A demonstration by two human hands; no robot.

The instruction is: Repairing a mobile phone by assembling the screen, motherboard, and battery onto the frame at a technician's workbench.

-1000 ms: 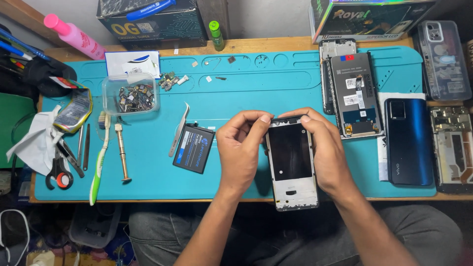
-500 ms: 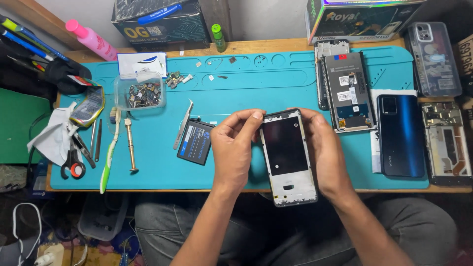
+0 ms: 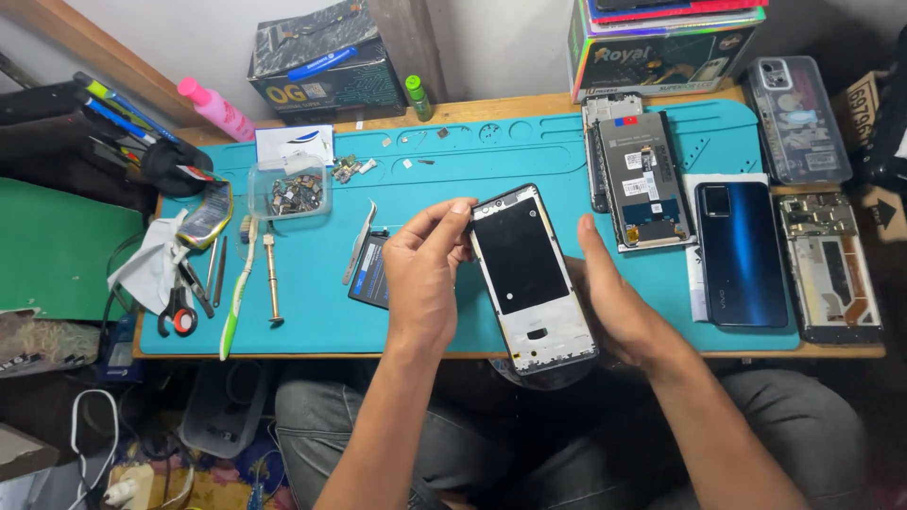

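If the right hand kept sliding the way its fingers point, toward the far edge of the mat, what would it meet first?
Most likely the upturned phone screen lying on the teal mat, just beyond the right hand fingertips. Depth is unclear; the hand may pass above it.

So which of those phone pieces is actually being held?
The white phone frame with the black panel, gripped by the left hand; the other pieces lie flat on the teal mat.

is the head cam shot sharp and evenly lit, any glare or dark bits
Head view: mostly sharp, with the phone frame and the left hand crisp; even overhead light on the teal mat, soft shadows under both hands; a mild sheen on the blue phone back; below the desk edge it falls dim; the right hand looks slightly softer; straight edges bow a little toward the corners.
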